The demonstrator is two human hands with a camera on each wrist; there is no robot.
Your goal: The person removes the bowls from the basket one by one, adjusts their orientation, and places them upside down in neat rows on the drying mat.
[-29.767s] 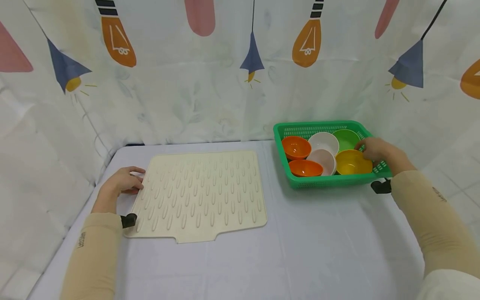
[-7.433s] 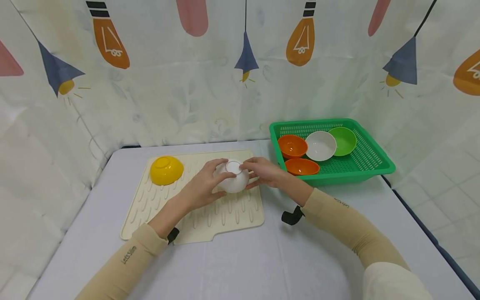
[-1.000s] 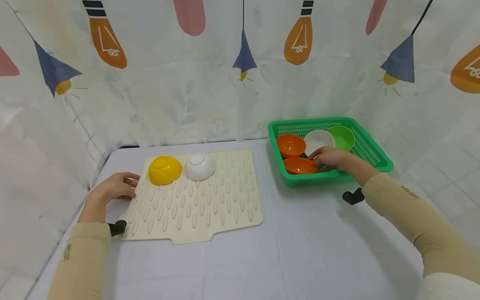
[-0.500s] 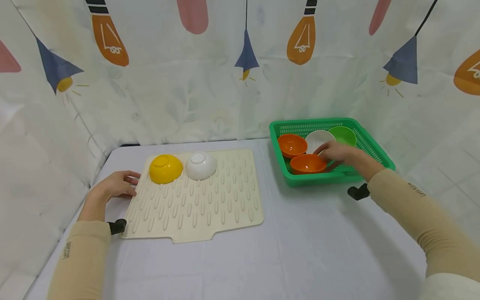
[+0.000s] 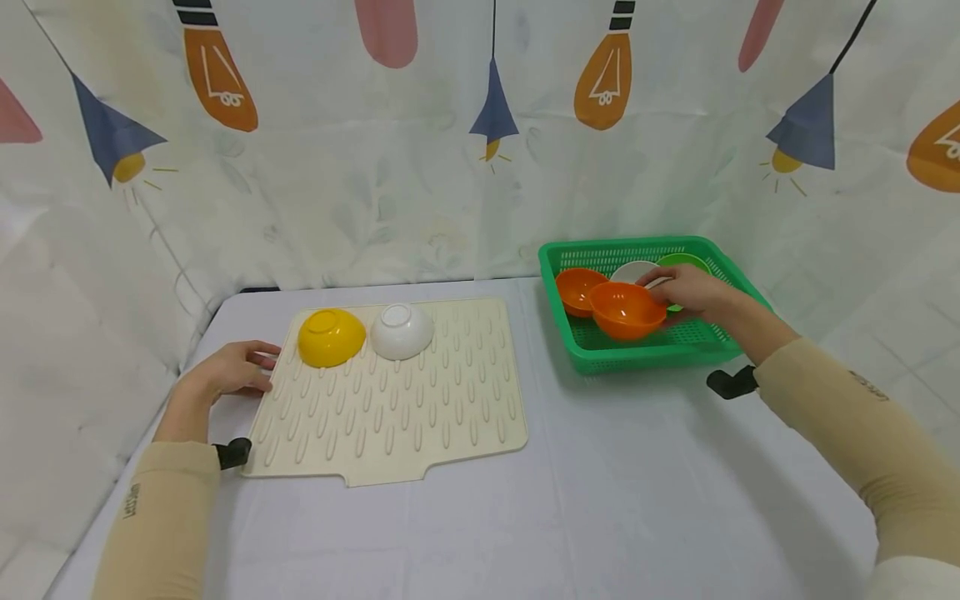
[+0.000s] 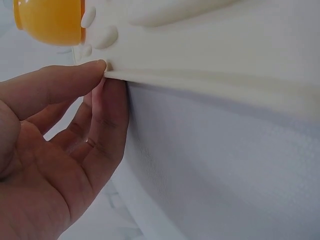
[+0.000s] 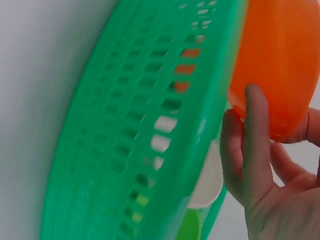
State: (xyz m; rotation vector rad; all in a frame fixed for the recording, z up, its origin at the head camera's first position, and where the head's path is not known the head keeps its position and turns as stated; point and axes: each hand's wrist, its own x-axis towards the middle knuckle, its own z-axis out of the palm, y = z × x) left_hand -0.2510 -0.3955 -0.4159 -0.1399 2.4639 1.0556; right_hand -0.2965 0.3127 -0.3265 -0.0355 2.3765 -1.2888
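Note:
My right hand [image 5: 693, 292] grips the rim of an orange bowl [image 5: 626, 312], raised and tilted over the green basket [image 5: 637, 358]. In the right wrist view the fingers [image 7: 257, 140] lie against the outside of that bowl. At the left, my left hand [image 5: 232, 371] pinches the edge of the cream ridged drying mat [image 5: 405, 417]; the left wrist view has the thumb [image 6: 75, 80] on top and fingers below. Upside down on the mat's far side sit a yellow bowl [image 5: 332, 340] and a white bowl [image 5: 402, 333].
Inside the basket are another orange bowl [image 5: 576, 292], a white bowl [image 5: 630, 272] and a green bowl [image 5: 684, 262], the last two partly hidden by my right hand. A white cloth [image 5: 480, 533] covers the table, and a printed curtain [image 5: 420, 183] hangs behind.
The held orange bowl has risen from the basket's front and shifted slightly right. Earlier, the yellow and one white bowl went from the basket onto the mat. My left hand stays at the mat's edge.

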